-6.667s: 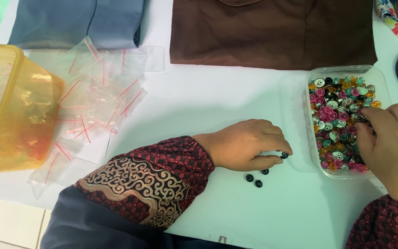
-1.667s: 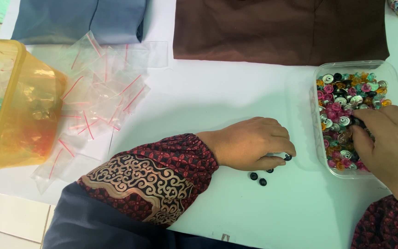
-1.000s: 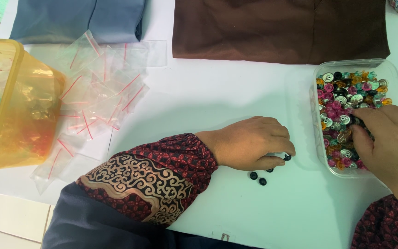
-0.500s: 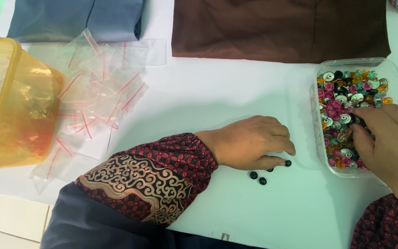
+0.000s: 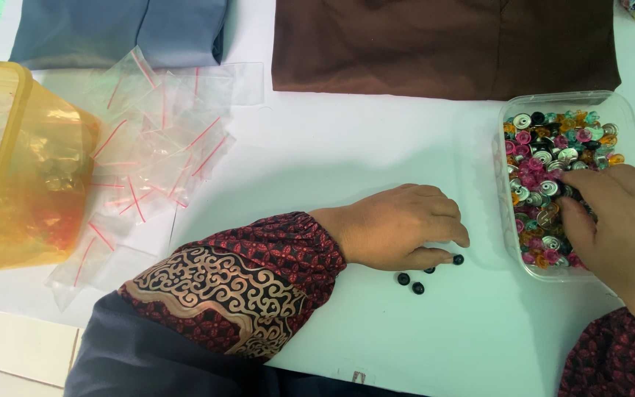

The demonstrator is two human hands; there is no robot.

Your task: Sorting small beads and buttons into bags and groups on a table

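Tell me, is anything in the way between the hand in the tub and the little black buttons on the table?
Only the tub's clear wall lies between the right hand and the black buttons, beside the left hand.

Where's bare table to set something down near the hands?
Free: white table between zip bags, brown cloth and left hand; also the near edge below the black buttons. Crowded: bag pile beside the yellow bin; button tray under the right hand.
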